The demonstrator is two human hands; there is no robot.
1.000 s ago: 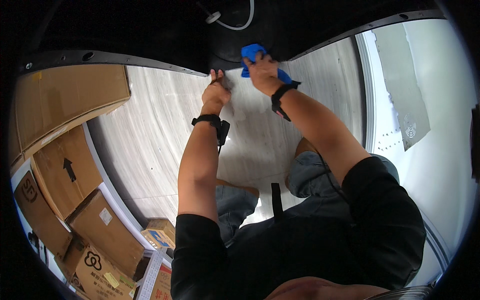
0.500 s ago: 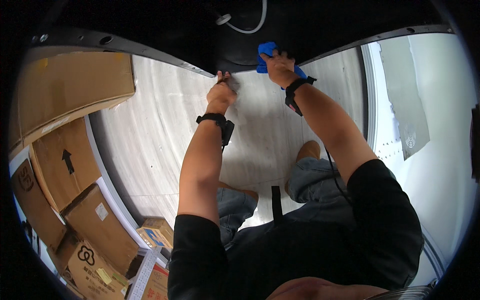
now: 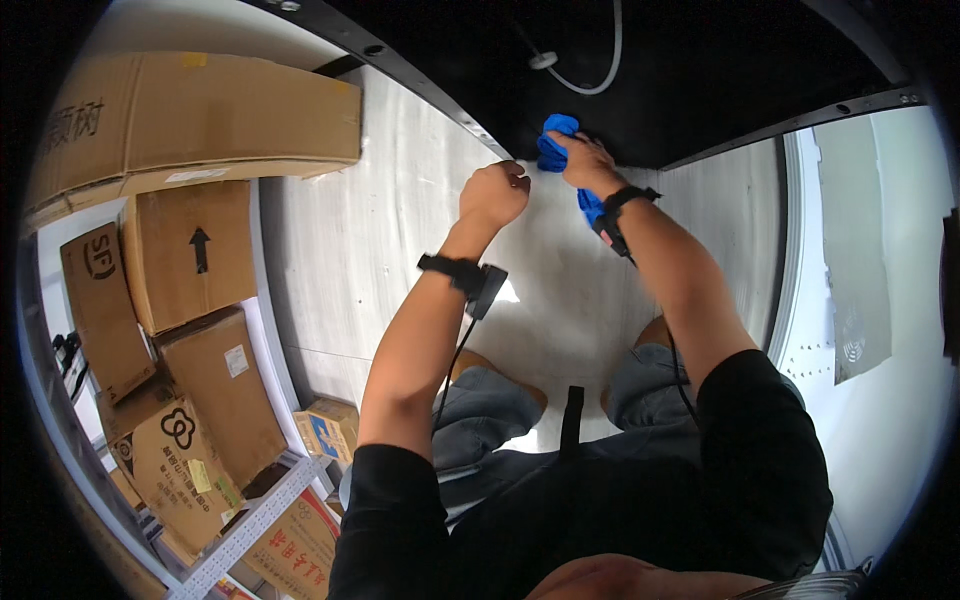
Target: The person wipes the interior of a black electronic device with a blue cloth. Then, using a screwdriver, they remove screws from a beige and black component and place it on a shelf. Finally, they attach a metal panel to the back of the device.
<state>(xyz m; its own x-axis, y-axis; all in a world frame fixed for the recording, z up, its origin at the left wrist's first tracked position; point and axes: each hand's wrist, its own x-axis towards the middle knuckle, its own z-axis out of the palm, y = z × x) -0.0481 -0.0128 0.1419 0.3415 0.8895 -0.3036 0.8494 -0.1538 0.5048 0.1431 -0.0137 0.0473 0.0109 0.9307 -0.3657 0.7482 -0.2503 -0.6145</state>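
Wiping in progress: my right hand point(image 3: 590, 160) clutches the blue cloth point(image 3: 553, 148) against the black panel point(image 3: 700, 80); my left hand point(image 3: 495, 192), fisted, steadies its edge. Next, sweep onward.

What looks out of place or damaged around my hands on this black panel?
Nothing looks damaged or spilled. The right hand presses a crumpled blue cloth on the black panel; the left hand is a closed fist at its edge. A white cable hangs loosely above.
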